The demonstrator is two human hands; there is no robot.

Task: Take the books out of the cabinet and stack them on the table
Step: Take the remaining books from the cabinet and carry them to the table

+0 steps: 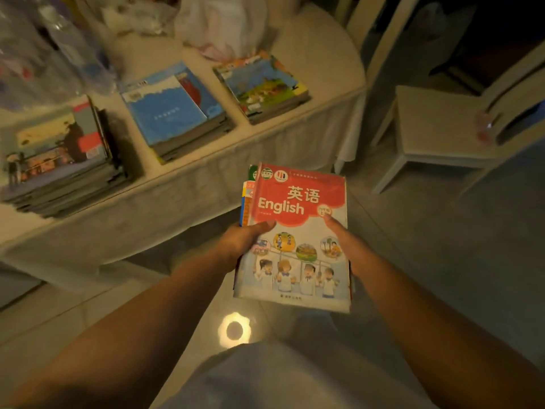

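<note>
Both hands carry a small pile of textbooks topped by a red-and-white "English" book [295, 237] above the floor, just short of the cloth-covered bench [318, 48]. The left hand [244, 240] and right hand [343, 240] grip its sides, thumbs pressed on the cover. Three book stacks [174, 110] sit on the bench.

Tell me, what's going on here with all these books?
A person is carrying a small bundle of books, an English textbook on top, gripped by the left hand and right hand, thumbs on the cover. It is held above the floor, short of the table. Three stacks already sit there: left stack, middle stack, right stack. Plastic bags lie behind them.
</note>
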